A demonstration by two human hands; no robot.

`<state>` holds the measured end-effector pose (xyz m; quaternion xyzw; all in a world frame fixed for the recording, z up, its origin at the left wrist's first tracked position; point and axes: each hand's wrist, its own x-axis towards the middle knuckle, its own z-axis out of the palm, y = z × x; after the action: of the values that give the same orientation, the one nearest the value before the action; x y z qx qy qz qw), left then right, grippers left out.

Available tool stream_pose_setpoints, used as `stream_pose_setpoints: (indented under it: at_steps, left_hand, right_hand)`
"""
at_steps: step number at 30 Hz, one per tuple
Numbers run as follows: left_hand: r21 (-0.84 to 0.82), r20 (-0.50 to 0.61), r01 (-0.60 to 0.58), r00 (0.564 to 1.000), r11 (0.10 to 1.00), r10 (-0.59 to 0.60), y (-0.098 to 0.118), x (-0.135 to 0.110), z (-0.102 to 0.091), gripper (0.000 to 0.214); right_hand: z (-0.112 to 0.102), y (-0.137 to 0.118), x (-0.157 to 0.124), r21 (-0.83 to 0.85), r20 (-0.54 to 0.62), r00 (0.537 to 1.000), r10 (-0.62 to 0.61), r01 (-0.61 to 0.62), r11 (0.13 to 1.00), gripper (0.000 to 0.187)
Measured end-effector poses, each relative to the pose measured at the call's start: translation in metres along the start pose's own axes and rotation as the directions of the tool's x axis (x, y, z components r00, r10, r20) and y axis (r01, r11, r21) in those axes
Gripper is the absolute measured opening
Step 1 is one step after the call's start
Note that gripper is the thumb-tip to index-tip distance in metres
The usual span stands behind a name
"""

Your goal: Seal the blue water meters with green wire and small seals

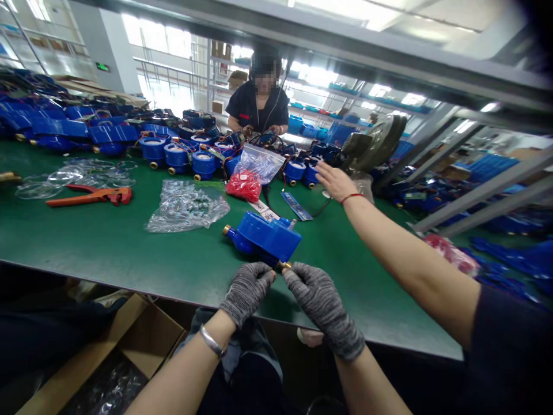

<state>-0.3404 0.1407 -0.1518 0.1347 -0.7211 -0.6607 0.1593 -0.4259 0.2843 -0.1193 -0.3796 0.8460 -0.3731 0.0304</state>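
Observation:
A blue water meter (265, 236) with brass threaded ends lies on the green table in front of me, its near end pointing toward my hands. My right hand (317, 297), in a grey knit glove, is closed with thumb and fingertips at the near brass fitting (283, 265). On the other side of that fitting, my left hand (249, 291) is gloved too and pinched closed. Whatever lies between its fingertips is too small to make out. A bare co-worker's hand (337, 183) reaches in from the right toward the row of blue meters (295, 172).
Orange-handled cutters (93, 196), a clear bag of small parts (185, 206) and a bag of red pieces (244, 183) lie on the green table (173, 259). A fan (375, 144) stands at right. Another person (258, 109) works opposite. An open cardboard box (147, 334) sits below.

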Motion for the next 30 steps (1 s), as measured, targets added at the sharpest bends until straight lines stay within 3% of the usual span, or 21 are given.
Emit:
stream_pose_setpoints:
  at_steps: [3,6,8,11,13,15,18,21,24,27,29,30]
  left_hand:
    - [-0.28,0.186,0.147,0.978,0.949,-0.097,0.009,-0.011,-0.002,0.029]
    - [-0.519,0.475,0.395,0.87,0.758,-0.128,0.013,-0.031,-0.002,0.03]
    - [-0.6,0.569,0.465,0.82,0.65,-0.062,0.012,-0.042,0.002,0.028]
    - [-0.678,0.574,0.486,0.818,0.551,-0.014,0.006,-0.046,0.013,0.02]
    - [-0.707,0.567,0.504,0.823,0.497,-0.027,0.001,-0.043,0.021,0.015]
    - [-0.731,0.561,0.519,0.827,0.444,-0.042,-0.001,-0.039,0.029,0.014]
    - [-0.755,0.542,0.511,0.839,0.41,-0.048,0.001,-0.035,0.04,0.018]
    - [-0.75,0.406,0.365,0.913,0.551,-0.052,0.005,-0.032,0.05,0.017]
    - [-0.615,0.118,0.089,0.993,0.783,-0.02,0.009,-0.028,0.059,0.018]
    - [-0.444,-0.159,-0.097,0.987,0.891,0.028,0.009,-0.024,0.063,0.017]
    - [-0.486,-0.292,-0.144,0.956,0.862,-0.005,0.01,-0.02,0.061,0.019]
    - [-0.578,-0.313,-0.146,0.948,0.803,-0.053,0.011,-0.018,0.057,0.021]
  right_hand:
    - [-0.006,0.008,0.003,0.095,-0.065,0.997,0.029,-0.023,0.995,0.023]
    - [-0.014,0.016,0.001,0.337,-0.087,0.993,0.082,-0.048,0.94,0.025]
    - [-0.019,0.02,-0.006,0.506,-0.046,0.994,0.1,-0.063,0.86,0.026]
    - [-0.019,0.023,-0.022,0.711,0.023,0.997,0.074,-0.068,0.7,0.02]
    - [-0.014,0.027,-0.033,0.773,0.025,0.995,0.098,-0.082,0.629,0.026]
    - [-0.008,0.032,-0.043,0.74,-0.039,0.979,0.201,-0.107,0.664,0.03]
    - [-0.004,0.039,-0.053,0.551,-0.204,0.924,0.324,-0.165,0.818,0.035]
    - [-0.005,0.045,-0.06,0.497,-0.242,0.902,0.358,-0.202,0.844,0.037]
    - [-0.004,0.048,-0.065,0.674,-0.134,0.904,0.405,-0.217,0.707,0.037]
    - [0.002,0.048,-0.067,0.784,-0.034,0.915,0.401,-0.225,0.579,0.038]
    - [0.007,0.047,-0.067,0.818,-0.025,0.918,0.396,-0.209,0.535,0.038]
    - [0.009,0.047,-0.067,0.832,-0.033,0.917,0.398,-0.196,0.519,0.038]
